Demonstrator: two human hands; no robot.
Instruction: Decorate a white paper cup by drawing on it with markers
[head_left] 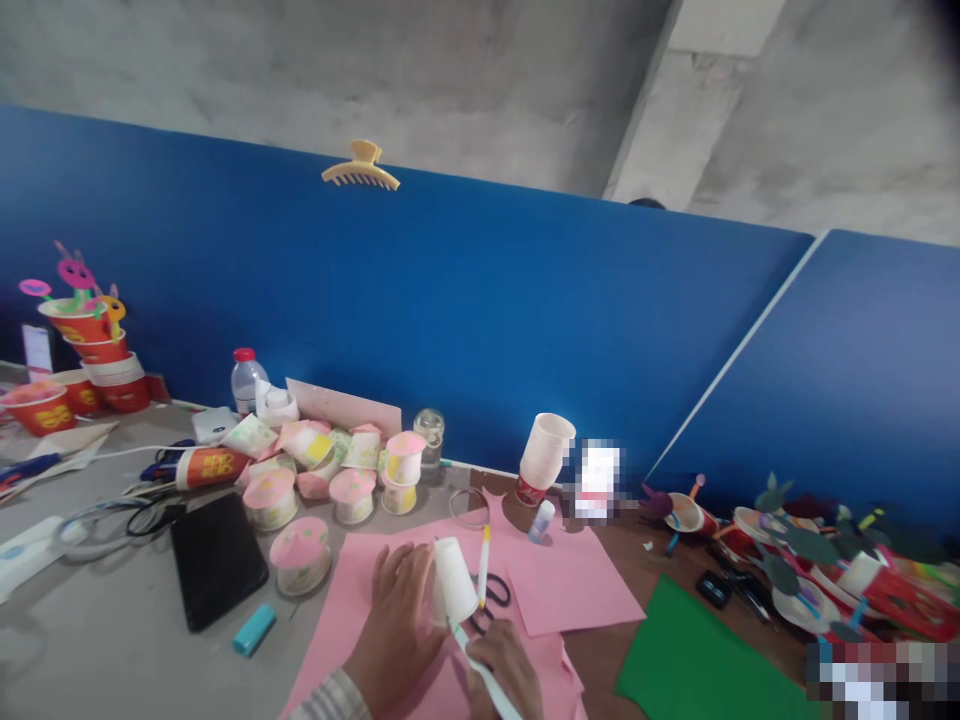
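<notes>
Along the fingers of the left hand (397, 625), a white paper cup (457, 580) is tilting, and those fingers, lying close together, are clasping its left side. Below the cup, the fingers of the right hand (510, 662) are gripping a slim pale tool (493, 690), whose tip is pointing at the cup's lower edge; whether it is touching, I cannot tell. Beneath both sets of fingers, a pink sheet (345, 600) is spreading. Just beyond the right fingers, black-handled scissors (508, 593) are lying beside a yellow-ended white pen (484, 568). Farther beyond them, a glue stick (541, 522) is standing before a stack of cups (544, 455). Left of the left fingers, a pink-topped cup (300, 558) is sitting near a black flat device (217, 560) and a turquoise block (255, 630). Right of the right fingers, a green sheet (697, 660) is lying flat.
</notes>
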